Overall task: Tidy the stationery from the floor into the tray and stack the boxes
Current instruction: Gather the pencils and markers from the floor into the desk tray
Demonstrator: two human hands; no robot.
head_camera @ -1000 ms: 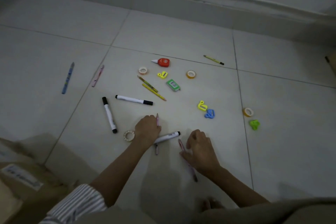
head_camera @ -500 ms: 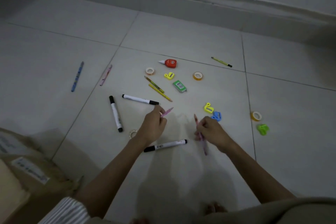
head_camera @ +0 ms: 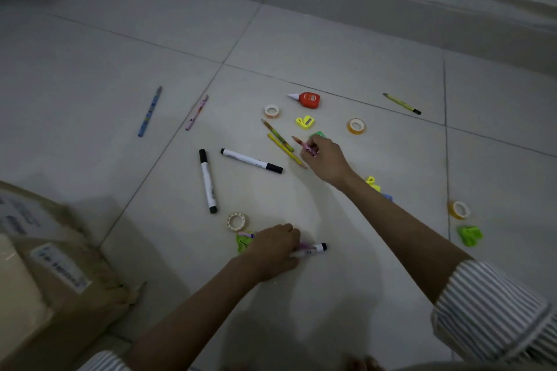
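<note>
Head view: right hand point(head_camera: 324, 159), pinching a pink pencil point(head_camera: 303, 144), had moved far to the yellow pencils point(head_camera: 282, 148) while left hand point(head_camera: 271, 247) curled over the near floor marker point(head_camera: 315, 248), so gathering seemed ongoing.

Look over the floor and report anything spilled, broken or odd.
Nothing looks spilled or broken. The red glue bottle lies on its side, with no puddle visible at its nozzle. Everything else simply lies scattered over the floor, and no tray is in view.
</note>
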